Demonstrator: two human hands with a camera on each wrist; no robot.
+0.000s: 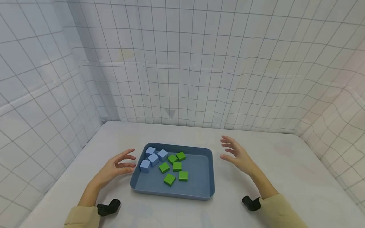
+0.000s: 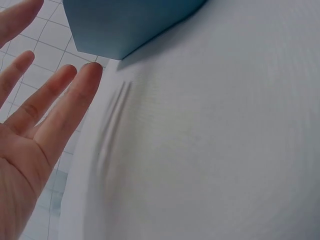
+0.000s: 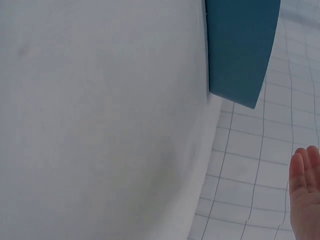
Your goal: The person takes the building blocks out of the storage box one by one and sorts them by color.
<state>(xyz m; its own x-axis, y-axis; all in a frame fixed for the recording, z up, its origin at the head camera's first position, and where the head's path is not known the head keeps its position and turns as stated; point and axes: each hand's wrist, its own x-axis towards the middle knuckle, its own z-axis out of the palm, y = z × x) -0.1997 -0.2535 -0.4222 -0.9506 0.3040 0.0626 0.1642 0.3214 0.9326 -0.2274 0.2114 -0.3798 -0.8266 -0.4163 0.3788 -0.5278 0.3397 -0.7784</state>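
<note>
A blue-grey tray (image 1: 198, 177) lies on the white table, with its outer wall (image 2: 130, 25) at the top of the left wrist view and a side (image 3: 240, 50) in the right wrist view. Several light blue cubes (image 1: 153, 159) sit at its left end, and several green cubes (image 1: 177, 166) lie across its middle. Just off the tray's left edge is my left hand (image 1: 115, 167), fingers relaxed and slightly bent, holding nothing. My right hand (image 1: 238, 156) hovers to the right of the tray, fingers spread apart from the thumb, also holding nothing.
The white table (image 1: 228, 215) runs back to a white grid-patterned curtain (image 1: 182, 63), which also hangs at both sides. Dark wrist-worn devices (image 1: 109, 207) show beside both sleeves.
</note>
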